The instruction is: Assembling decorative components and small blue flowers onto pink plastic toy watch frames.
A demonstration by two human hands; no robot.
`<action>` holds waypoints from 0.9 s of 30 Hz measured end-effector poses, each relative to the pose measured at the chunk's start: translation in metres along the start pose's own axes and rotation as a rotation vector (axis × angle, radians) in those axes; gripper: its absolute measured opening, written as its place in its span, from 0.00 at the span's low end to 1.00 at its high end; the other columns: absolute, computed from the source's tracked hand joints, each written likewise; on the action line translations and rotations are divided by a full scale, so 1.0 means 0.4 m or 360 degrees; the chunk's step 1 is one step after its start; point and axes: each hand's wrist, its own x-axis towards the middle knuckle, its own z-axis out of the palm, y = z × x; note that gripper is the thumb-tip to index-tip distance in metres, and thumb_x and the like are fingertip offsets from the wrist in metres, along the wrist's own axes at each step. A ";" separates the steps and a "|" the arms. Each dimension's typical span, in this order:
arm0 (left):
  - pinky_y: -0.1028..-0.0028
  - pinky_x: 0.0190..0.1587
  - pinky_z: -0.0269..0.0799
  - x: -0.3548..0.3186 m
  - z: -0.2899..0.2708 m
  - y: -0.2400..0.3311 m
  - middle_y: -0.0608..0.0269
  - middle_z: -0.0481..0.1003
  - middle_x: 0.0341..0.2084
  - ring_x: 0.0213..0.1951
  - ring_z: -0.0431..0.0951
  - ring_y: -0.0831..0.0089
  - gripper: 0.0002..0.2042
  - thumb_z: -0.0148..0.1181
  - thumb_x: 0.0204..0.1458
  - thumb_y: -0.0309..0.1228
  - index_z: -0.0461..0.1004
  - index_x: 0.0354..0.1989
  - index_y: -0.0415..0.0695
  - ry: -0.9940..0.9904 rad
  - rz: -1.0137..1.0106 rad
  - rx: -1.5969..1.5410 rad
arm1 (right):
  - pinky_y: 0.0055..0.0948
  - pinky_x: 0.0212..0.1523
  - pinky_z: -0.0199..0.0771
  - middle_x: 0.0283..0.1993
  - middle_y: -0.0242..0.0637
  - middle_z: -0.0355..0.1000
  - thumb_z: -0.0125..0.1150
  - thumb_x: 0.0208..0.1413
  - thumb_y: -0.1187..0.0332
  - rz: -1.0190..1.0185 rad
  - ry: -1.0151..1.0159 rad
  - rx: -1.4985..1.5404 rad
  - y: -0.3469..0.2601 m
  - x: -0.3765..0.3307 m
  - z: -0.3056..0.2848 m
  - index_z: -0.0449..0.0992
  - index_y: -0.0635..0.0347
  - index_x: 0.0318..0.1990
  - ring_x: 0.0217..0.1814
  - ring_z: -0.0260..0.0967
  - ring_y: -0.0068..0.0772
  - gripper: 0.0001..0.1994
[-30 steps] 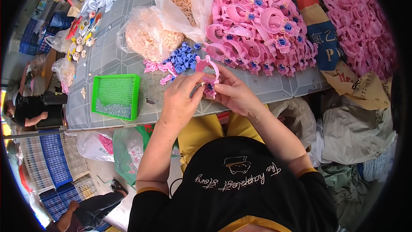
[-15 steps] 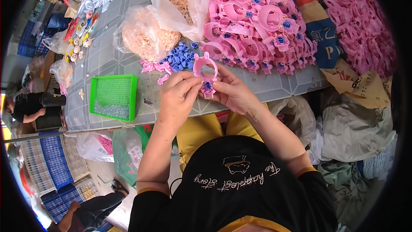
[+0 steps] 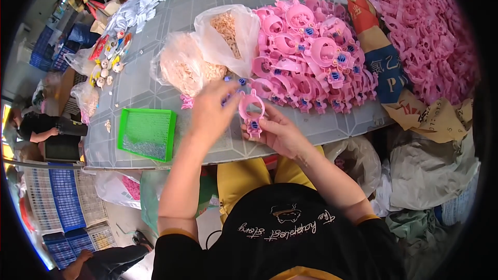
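Observation:
My right hand [image 3: 282,130] grips a pink plastic frame [image 3: 242,109], with a round ring and two small ears at its upper end. A blue plastic piece [image 3: 254,125] sits in the frame's lower part, beside my thumb. Up and to the left, my left hand [image 3: 210,106] is over the small blue pieces [image 3: 241,81] and covers most of them. Motion smears its fingers, so I cannot see whether they hold anything. A few small pink pieces [image 3: 187,102] lie beside that hand.
Beyond my hands stand two plastic bags of small peach-coloured parts [image 3: 181,67]. A large heap of pink frames [image 3: 293,67] rises at right, with more pink parts [image 3: 425,36] past a printed sack [image 3: 386,70]. A green tray [image 3: 173,135] lies left. Other people are at far left.
My left hand has let go of the pink frame and moved up and left over the blue pieces. The right hand keeps the frame. The whole view has shifted slightly.

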 end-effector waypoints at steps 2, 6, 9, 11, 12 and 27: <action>0.61 0.48 0.76 0.103 0.019 -0.050 0.48 0.79 0.36 0.43 0.80 0.52 0.09 0.61 0.56 0.26 0.82 0.43 0.39 0.0404 0.0094 0.0033 | 0.46 0.64 0.77 0.66 0.43 0.67 0.57 0.69 0.69 0.0004 -0.0017 0.0001 -0.005 -0.004 0.007 0.54 0.51 0.75 0.62 0.74 0.43 0.30; 0.55 0.50 0.75 0.284 0.086 -0.212 0.48 0.81 0.40 0.45 0.81 0.51 0.11 0.56 0.58 0.28 0.83 0.43 0.41 0.0245 0.0335 0.0707 | 0.44 0.64 0.76 0.64 0.41 0.68 0.59 0.69 0.66 0.0125 -0.0085 -0.0023 -0.011 -0.003 0.015 0.56 0.54 0.73 0.62 0.74 0.41 0.28; 0.57 0.55 0.72 0.355 0.144 -0.208 0.51 0.82 0.43 0.54 0.77 0.50 0.11 0.57 0.57 0.31 0.84 0.43 0.46 -0.0190 -0.0191 0.1159 | 0.43 0.64 0.76 0.64 0.41 0.68 0.59 0.69 0.66 0.0134 -0.0070 -0.0025 -0.015 -0.005 0.011 0.56 0.54 0.73 0.62 0.74 0.41 0.29; 0.56 0.56 0.72 0.368 0.161 -0.212 0.53 0.82 0.43 0.53 0.78 0.52 0.11 0.58 0.56 0.32 0.85 0.43 0.48 -0.0225 -0.0261 0.1105 | 0.42 0.64 0.77 0.64 0.42 0.68 0.59 0.69 0.66 0.0135 -0.0072 -0.0004 -0.010 -0.007 0.010 0.56 0.53 0.73 0.63 0.73 0.40 0.29; 0.54 0.56 0.72 0.371 0.167 -0.214 0.55 0.83 0.43 0.53 0.79 0.54 0.11 0.59 0.56 0.34 0.85 0.43 0.50 -0.0266 -0.0341 0.1052 | 0.42 0.64 0.77 0.64 0.42 0.68 0.59 0.69 0.66 0.0128 -0.0069 -0.0005 -0.011 -0.006 0.010 0.56 0.53 0.73 0.63 0.73 0.40 0.29; 0.75 0.42 0.77 0.155 0.024 -0.087 0.58 0.83 0.35 0.36 0.82 0.75 0.09 0.66 0.56 0.22 0.82 0.45 0.37 0.0211 -0.0221 -0.0640 | 0.42 0.69 0.72 0.68 0.46 0.65 0.55 0.68 0.72 0.0118 -0.0122 0.0147 -0.012 0.000 -0.005 0.49 0.56 0.77 0.66 0.72 0.44 0.33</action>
